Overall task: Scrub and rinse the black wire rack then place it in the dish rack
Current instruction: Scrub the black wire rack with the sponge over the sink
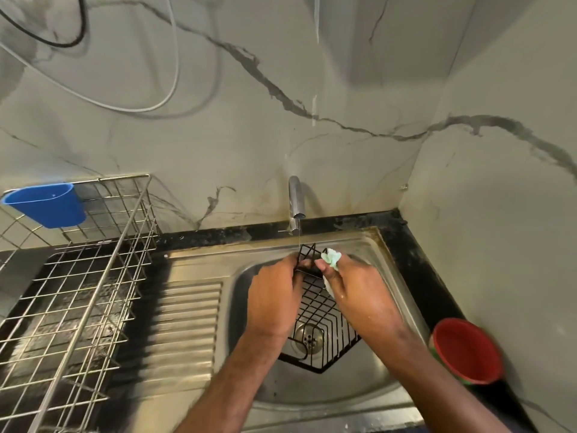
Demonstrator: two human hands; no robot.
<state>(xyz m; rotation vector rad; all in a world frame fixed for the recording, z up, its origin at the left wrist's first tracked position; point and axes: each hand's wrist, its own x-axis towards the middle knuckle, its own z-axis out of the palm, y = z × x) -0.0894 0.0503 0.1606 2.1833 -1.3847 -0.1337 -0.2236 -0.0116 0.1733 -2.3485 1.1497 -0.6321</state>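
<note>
1. You've got the black wire rack [318,310] standing on end in the steel sink [368,245], its long axis running from the drain [309,337] near you up toward the tap [296,201], top edge tilted away.
2. Your left hand [274,295] is on the rack's left side, fingers curled round the wires near the top, holding it steady.
3. Your right hand [352,285] sits just across from it, thumb and fingers pinching a pale green scrubber [331,257] against the rack's upper corner.
4. A thin stream falls from the tap onto that same top edge, right beside the scrubber.
5. Judging by this, you're mid-scrub: the lower half near the drain looks out of reach of the scrubber for now.
6. Here's what matters next: the dish rack [81,285] lies well to your left, past the ribbed drainboard [184,323], so your left hand is the nearer one to carry it over.
7. Watch the red cup [466,351] by your right forearm.
</note>
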